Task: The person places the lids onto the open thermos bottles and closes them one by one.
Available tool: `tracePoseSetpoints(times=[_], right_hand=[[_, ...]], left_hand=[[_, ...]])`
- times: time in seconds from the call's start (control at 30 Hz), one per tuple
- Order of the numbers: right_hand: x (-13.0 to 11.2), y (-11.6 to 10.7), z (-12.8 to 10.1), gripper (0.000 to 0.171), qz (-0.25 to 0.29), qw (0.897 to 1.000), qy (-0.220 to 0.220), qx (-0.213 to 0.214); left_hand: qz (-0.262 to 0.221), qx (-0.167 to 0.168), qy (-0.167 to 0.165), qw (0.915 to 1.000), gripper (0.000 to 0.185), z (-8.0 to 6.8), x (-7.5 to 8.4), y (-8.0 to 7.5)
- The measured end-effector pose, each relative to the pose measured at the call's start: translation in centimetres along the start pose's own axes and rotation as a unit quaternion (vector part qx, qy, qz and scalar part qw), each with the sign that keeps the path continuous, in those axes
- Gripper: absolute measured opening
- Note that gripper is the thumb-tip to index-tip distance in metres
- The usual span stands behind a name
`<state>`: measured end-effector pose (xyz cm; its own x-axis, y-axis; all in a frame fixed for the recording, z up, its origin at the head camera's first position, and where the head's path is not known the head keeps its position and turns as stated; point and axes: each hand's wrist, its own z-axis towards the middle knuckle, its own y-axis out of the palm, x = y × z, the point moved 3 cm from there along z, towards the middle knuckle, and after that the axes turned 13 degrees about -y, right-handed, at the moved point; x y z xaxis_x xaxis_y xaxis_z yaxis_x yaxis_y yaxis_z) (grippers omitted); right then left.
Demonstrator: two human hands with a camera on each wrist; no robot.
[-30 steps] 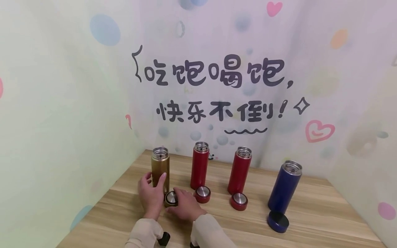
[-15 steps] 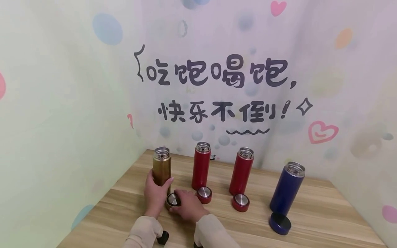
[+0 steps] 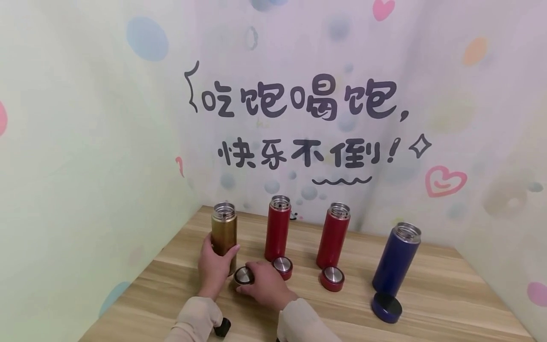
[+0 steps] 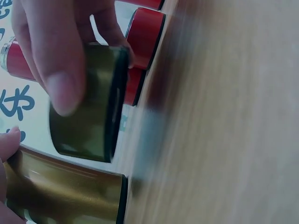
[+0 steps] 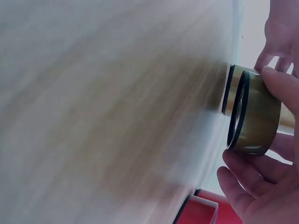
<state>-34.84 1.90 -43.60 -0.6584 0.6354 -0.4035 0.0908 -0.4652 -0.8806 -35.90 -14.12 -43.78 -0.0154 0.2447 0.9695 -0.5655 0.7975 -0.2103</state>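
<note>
At the left of the head view stands a gold vacuum flask (image 3: 223, 232) with no lid on it. My left hand (image 3: 214, 268) holds it around its lower body. The fingers and thumb of my right hand (image 3: 271, 285) pinch the gold flask lid (image 3: 243, 275), steel top up. In the right wrist view the gold lid (image 5: 259, 114) is held off the table, its dark-rimmed underside showing. The left wrist view has the lid (image 4: 88, 130) close beside the gold flask (image 4: 70, 191), apart from it.
Two red flasks (image 3: 278, 232) stand open-mouthed to the right, each with a red lid (image 3: 332, 279) in front. Farther right is a blue flask (image 3: 395, 261), its blue lid (image 3: 386, 308) before it. A printed cloth wall (image 3: 299, 57) rises behind the wooden table (image 3: 448, 304).
My left hand has closed around the gold flask, where earlier its fingers were looser. My right hand has lifted the gold lid and moved it slightly right.
</note>
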Motion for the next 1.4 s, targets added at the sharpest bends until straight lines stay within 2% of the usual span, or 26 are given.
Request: tracePoseSetpoints(times=[0.2,0.43,0.73,1.1,1.23,1.4], right_hand=[[-0.1,-1.0,-0.7,0.060,-0.001,1.000,-0.012,0.018],[0.5,-2.3,-2.1,0.061,-0.005,0.999,-0.027,0.031],[1.0,-3.7,-2.9,0.062,0.014,0.998,-0.019,0.053],[0.9,-5.8,-3.1,0.065,0.052,0.991,-0.019,0.118],[0.6,-6.8,-3.0,0.065,0.070,0.985,-0.021,0.156],[-0.1,-7.8,-2.5,0.064,0.066,0.982,-0.026,0.174]], left_hand=[[0.002,-0.003,0.007,1.0000,0.084,0.0,-0.1,0.2],[0.004,-0.021,0.017,0.9996,0.084,-0.3,0.1,0.6],[-0.001,-0.023,0.027,0.9994,0.082,-0.8,0.7,1.8],[-0.001,-0.029,0.021,0.9994,0.084,-1.3,0.8,2.9],[0.001,-0.032,0.022,0.9992,0.081,-1.5,1.0,3.2],[0.016,-0.031,0.025,0.9991,0.073,-1.7,1.2,3.4]])
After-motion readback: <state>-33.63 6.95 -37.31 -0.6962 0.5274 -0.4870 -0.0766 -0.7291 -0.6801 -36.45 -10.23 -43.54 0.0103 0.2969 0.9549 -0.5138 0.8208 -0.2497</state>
